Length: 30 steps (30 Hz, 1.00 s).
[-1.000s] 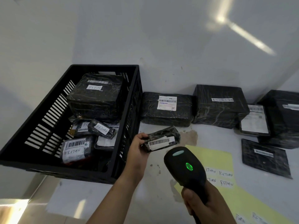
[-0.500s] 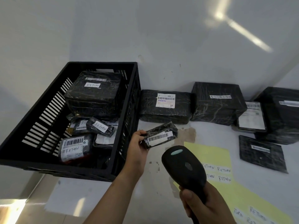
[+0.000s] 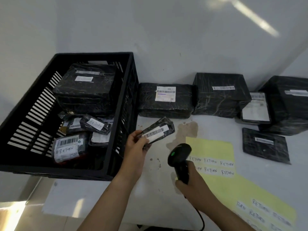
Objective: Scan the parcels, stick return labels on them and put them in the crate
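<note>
At the left of the frame a black slatted plastic crate (image 3: 33, 114) is loaded with a large black film-wrapped box (image 3: 85, 90) at the back and several small packets, among them a pouch labelled RETURN (image 3: 69, 148) at the front. Just right of the crate's near corner, the left hand (image 3: 135, 147) is held over the white tabletop (image 3: 155, 197), and a small flat parcel in glossy black film (image 3: 160, 129) is pinched at its lower left end between thumb and curled fingers, its white barcode strip (image 3: 154, 133) turned up and tilted. This parcel is judged light and somewhat pliable, with a slick, crinkled wrap that could slide in a loose pinch. It is best held by a short end or the long edges, so that the strip and a patch of bare film for a label are left uncovered. Below and to its right, a black handheld scanner (image 3: 179, 154) with a rounded head and a green light is gripped by the right hand (image 3: 191, 182), fingers wrapped round the handle, its cable trailing to the bottom edge. Further right a pale yellow backing sheet (image 3: 215, 145) bearing handwritten white RETURN labels (image 3: 210, 161) lies flat. Along the wall, from centre to right, boxy film-wrapped parcels (image 3: 220, 97) are lined up, and a thin black mailer (image 3: 265, 145) lies flat at the far right.
</note>
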{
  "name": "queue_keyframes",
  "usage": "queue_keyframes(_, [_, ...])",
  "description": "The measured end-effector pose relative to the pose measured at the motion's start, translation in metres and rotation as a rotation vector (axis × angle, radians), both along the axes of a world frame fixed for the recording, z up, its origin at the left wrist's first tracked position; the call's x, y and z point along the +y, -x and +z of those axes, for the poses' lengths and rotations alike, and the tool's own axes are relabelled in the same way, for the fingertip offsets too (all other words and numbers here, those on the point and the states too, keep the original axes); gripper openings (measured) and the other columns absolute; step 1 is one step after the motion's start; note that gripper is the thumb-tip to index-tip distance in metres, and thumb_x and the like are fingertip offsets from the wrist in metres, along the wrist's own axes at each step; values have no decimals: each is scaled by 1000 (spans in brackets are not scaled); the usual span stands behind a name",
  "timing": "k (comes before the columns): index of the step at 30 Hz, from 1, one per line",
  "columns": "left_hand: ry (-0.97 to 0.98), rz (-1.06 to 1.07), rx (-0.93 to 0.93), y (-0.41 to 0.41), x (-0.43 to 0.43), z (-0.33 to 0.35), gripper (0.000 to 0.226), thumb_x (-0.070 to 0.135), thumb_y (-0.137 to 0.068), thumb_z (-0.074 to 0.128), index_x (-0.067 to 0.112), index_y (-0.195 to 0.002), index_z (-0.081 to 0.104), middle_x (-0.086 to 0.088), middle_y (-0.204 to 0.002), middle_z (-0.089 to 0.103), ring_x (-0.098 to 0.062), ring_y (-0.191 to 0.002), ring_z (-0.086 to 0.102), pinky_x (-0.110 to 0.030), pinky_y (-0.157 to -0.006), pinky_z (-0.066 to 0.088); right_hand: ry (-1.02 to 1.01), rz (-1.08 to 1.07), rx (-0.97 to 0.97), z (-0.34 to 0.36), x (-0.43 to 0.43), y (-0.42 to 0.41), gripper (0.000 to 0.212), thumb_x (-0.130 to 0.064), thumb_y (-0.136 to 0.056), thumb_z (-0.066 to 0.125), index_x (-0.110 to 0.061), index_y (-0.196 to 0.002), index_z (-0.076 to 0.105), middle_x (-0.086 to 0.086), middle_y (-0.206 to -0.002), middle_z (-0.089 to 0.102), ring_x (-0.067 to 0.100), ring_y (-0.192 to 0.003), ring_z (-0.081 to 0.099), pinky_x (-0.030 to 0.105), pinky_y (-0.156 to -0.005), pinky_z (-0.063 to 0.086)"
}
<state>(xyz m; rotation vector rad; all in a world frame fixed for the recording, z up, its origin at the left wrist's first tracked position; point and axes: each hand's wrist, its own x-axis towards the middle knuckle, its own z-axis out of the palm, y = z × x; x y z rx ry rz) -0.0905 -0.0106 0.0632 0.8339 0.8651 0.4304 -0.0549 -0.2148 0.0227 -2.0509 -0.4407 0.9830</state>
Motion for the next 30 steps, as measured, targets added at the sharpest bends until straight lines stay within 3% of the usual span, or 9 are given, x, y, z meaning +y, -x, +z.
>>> queue_keyframes(4, [-31, -84, 66, 9, -11, -8, 24, 1, -98, 58, 18, -115, 57, -14, -122, 66, -22, -101, 69, -29, -78, 55, 83, 45, -125, -47, 27, -10, 51, -24, -80, 71, -28, -124, 46, 3, -118, 51, 19, -89, 60, 31, -75, 51])
queue_keyframes(6, [-100, -138, 115, 10, -16, -11, 25, 1, -97, 59, 19, -114, 58, -10, -120, 66, -19, -100, 69, -30, -82, 55, 153, 60, -188, -59, 40, -15, 52, -24, -78, 73, -21, -125, 50, -1, -120, 50, 20, -96, 61, 34, -79, 53])
queue_keyframes(11, [-268, -232, 198, 5, -23, -18, 28, 2, -96, 61, 22, -115, 58, -1, -116, 67, -11, -102, 69, -25, -85, 57, 202, 74, -326, -89, 49, -21, 54, -36, -71, 77, -24, -120, 56, -4, -114, 58, 20, -96, 60, 35, -78, 54])
queue_keyframes(17, [-401, -357, 252, -12, -32, -32, 31, 6, -95, 63, 27, -117, 57, 6, -112, 69, -4, -96, 70, -26, -85, 57, 224, 116, -404, -113, 36, -25, 69, -50, -72, 76, -24, -132, 52, -3, -120, 58, 21, -106, 55, 33, -87, 47])
queue_keyframes(20, [-475, -377, 283, -25, -36, -40, 30, 8, -95, 63, 29, -115, 56, 9, -111, 68, -3, -98, 68, -20, -80, 54, 182, 120, -596, -112, 18, -33, 66, -61, -74, 68, -22, -125, 57, -1, -119, 58, 23, -106, 54, 34, -88, 45])
queue_keyframes(24, [-654, -464, 373, -49, -43, -49, 24, 19, -99, 58, 31, -118, 49, 14, -105, 64, -1, -86, 66, -18, -68, 54, 142, -38, -734, -127, -40, -66, 52, -44, -92, 61, -16, -134, 54, 4, -147, 47, 26, -137, 41, 39, -114, 33])
queue_keyframes(27, [-856, -638, 411, -74, -56, -66, 19, 31, -103, 52, 31, -120, 44, 13, -105, 60, 0, -85, 60, -11, -61, 45, 212, -22, -747, -144, -83, -100, 51, -41, -96, 55, -14, -139, 54, 5, -154, 43, 29, -145, 34, 46, -119, 28])
queue_keyframes(30, [-949, -772, 409, -97, -73, -92, 16, 39, -105, 46, 31, -117, 40, 8, -108, 59, -5, -90, 60, -10, -62, 43, 159, 65, -751, -149, -111, -127, 43, -26, -95, 63, -15, -136, 58, 4, -154, 42, 28, -148, 30, 50, -121, 24])
